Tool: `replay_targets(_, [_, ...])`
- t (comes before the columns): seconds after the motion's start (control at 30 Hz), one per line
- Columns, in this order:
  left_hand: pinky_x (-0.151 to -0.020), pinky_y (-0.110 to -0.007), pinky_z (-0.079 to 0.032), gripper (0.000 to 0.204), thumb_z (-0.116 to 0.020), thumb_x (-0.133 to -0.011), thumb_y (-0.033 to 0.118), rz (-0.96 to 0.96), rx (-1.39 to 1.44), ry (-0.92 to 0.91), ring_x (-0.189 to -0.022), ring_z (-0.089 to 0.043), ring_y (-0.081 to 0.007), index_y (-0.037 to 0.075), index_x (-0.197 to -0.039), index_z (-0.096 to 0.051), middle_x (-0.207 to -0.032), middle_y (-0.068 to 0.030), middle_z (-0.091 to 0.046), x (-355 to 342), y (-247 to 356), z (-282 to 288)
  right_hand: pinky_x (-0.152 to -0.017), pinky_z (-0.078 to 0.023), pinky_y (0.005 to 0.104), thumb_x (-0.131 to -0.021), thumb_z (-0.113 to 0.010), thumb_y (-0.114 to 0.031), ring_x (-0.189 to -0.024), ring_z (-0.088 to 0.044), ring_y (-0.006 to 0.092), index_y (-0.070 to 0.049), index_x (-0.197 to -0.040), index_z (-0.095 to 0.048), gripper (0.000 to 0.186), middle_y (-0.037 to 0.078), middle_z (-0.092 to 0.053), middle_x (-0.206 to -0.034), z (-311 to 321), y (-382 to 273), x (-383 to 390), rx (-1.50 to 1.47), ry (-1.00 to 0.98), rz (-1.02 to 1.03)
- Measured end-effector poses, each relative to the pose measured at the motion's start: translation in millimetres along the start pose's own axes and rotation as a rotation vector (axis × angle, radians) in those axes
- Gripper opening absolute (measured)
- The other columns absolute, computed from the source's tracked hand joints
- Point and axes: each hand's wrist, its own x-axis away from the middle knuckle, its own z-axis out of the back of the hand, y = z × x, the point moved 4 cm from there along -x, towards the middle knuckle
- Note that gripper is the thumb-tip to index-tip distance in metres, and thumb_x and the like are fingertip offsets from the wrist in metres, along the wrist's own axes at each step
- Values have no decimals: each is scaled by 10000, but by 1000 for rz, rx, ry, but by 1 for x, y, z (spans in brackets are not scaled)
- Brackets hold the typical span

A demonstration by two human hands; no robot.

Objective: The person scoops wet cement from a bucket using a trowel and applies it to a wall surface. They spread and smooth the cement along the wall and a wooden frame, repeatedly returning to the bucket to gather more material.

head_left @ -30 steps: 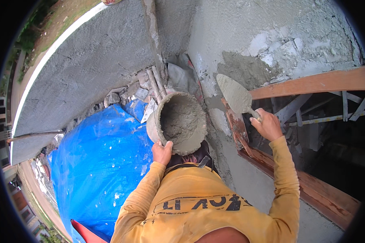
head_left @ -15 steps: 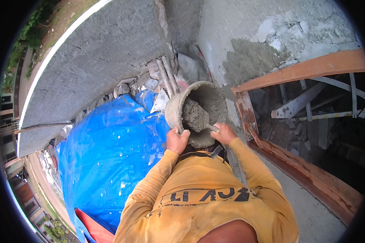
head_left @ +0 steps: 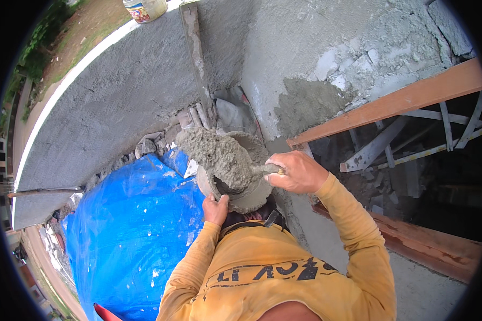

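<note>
My left hand (head_left: pixel 215 209) grips the round grey bucket (head_left: pixel 254 198) to steady it; my right hand (head_left: pixel 300 172) clutches the short-handled grey trowel (head_left: pixel 266 169), probably level so lumpy grey mortar (head_left: pixel 217 156) won't fall.

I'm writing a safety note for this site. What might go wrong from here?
The mortar heaped on the trowel juts past the rim of the bucket in this view, so some might fall outside. The left hand holds that rim; if its grip slipped, the bucket could tip.

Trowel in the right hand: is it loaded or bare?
Loaded: thick grey mortar sits heaped on the trowel, hiding its blade, above the bucket.
</note>
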Motion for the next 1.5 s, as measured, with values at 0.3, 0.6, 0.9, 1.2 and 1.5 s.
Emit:
replay_targets(0.3, [-643, -437, -483, 371, -629, -727, 253, -44, -214, -22, -686, -626, -394, -110, -744, -556, -708, -296, -606, -2, 27, 7, -422, -386, 206, -861, -578, -268, -470, -473, 68, -26, -1037, -596, 300, -1, -508, -660, 130, 127, 46, -487, 600, -731])
replay_targets(0.6, [-629, -422, -485, 384, -634, -733, 254, -80, -162, -56, -657, -628, -379, -120, -795, -574, -691, -281, -608, 6, 42, 3, -718, -459, 484, -787, -572, -267, -832, -602, 410, -25, -1012, -573, 332, 217, -635, -859, 62, 62, 95, 466, 181, -561])
replay_targets(0.9, [-591, -391, -483, 265, -633, -750, 210, -69, -155, -194, -591, -623, -279, -47, -803, -595, -640, -208, -607, 31, 48, -11, -784, -510, 424, -777, -594, -223, -870, -651, 340, -39, -938, -656, 253, 200, -667, -929, -176, 128, 39, 433, -202, -603])
replay_targets(1.2, [-598, -393, -468, 311, -642, -736, 217, -69, -23, -88, -615, -608, -269, -83, -741, -561, -648, -238, -594, 21, 26, 1, -787, -478, 478, -750, -606, -300, -872, -603, 416, -29, -1022, -620, 384, 237, -641, -909, -169, 114, 77, 49, 58, -581])
replay_targets(1.5, [-557, -364, -499, 249, -625, -755, 156, -4, 86, -43, -590, -612, -222, -87, -754, -573, -692, -181, -641, 24, 29, 2, -706, -478, 456, -770, -635, -261, -789, -604, 380, -9, -947, -610, 309, 204, -626, -809, -35, 22, 70, 241, 212, -201])
